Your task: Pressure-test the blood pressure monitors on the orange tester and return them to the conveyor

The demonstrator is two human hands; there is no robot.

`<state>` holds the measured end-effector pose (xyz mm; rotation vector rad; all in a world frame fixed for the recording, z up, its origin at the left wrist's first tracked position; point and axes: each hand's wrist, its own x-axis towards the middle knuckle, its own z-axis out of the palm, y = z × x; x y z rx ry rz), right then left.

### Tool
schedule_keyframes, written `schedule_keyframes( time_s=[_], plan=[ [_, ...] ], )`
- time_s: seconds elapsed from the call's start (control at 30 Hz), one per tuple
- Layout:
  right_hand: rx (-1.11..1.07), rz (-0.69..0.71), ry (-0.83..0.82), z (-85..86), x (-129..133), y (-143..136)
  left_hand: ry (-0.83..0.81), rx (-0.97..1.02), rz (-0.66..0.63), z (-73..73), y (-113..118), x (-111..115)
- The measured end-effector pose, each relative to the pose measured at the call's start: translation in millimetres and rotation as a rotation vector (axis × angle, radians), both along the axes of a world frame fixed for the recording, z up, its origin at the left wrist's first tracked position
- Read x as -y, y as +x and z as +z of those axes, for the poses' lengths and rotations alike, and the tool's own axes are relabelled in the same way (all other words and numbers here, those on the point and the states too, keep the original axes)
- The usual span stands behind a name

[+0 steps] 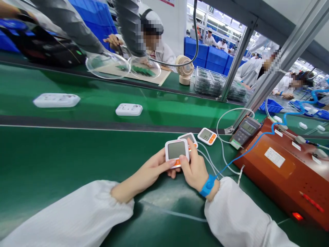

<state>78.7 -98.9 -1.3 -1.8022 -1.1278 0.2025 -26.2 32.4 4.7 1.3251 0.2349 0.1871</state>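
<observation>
Between both hands is a small white digital meter (177, 149) with a blank grey screen and orange buttons. My left hand (156, 164) grips its left side, the thumb at the orange buttons. On the other side my right hand (194, 168) holds the edge, its thumb near the lower right corner; a blue wrist strap (208, 186) circles that wrist. Just behind, a second white meter (195, 141) is partly hidden by the held one and my fingers. Right of it lies a third meter (207, 136), its display lit with digits.
An orange-brown box (272, 178) with a lit red switch stands at right, a handheld instrument (246, 129) by its corner. Thin tubes and a blue cord (257, 143) cross there. White devices (57, 100) rest on the green belt (97, 106). Co-workers sit beyond, near a fan (184, 68).
</observation>
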Motion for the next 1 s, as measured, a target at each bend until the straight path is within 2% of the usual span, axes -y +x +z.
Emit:
schedule_keyframes(
  time_s=[0.33,0.57,1.0],
  plan=[
    [-0.004,0.010,-0.009,-0.1,-0.7,1.4,-0.016,-0.055,-0.005,2.6,0.1,1.5],
    [-0.009,-0.007,0.002,-2.7,-0.9,0.4,-0.042,-0.025,-0.006,-0.2,1.2,0.4],
    [0.028,-0.025,0.011,-1.4,-0.2,0.0,-0.083,-0.008,-0.015,6.1,0.4,1.7]
  ],
)
